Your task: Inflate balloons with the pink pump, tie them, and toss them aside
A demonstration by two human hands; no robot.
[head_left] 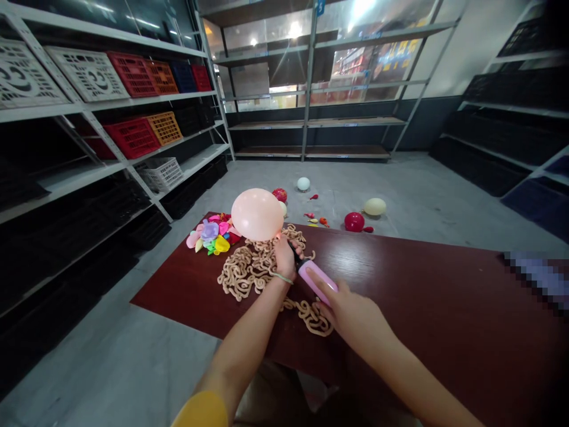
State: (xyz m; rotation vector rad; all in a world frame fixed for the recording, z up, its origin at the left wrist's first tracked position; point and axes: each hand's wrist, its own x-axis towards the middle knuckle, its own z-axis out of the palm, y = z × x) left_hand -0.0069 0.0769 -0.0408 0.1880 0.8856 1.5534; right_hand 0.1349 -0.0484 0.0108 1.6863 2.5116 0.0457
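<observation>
A pale pink balloon (256, 214), swollen with air, sits above the table's far left part. At its neck my left hand (285, 260) is closed, pinching it against the black nozzle end of a pump. My right hand (349, 305) is wrapped around the pink body of the balloon pump (317, 281), which points up and left toward the balloon. Tan uninflated long balloons (240, 273) lie tangled under and beside my left hand. A smaller bunch of these long balloons (315, 318) lies near my right hand.
Colourful uninflated balloons (212, 234) are heaped at the left of the dark red table (400, 284). Beyond the table, a red balloon (354, 222), a cream balloon (374, 207) and a white balloon (303, 184) rest on the floor. Shelves with crates (133, 74) stand at left.
</observation>
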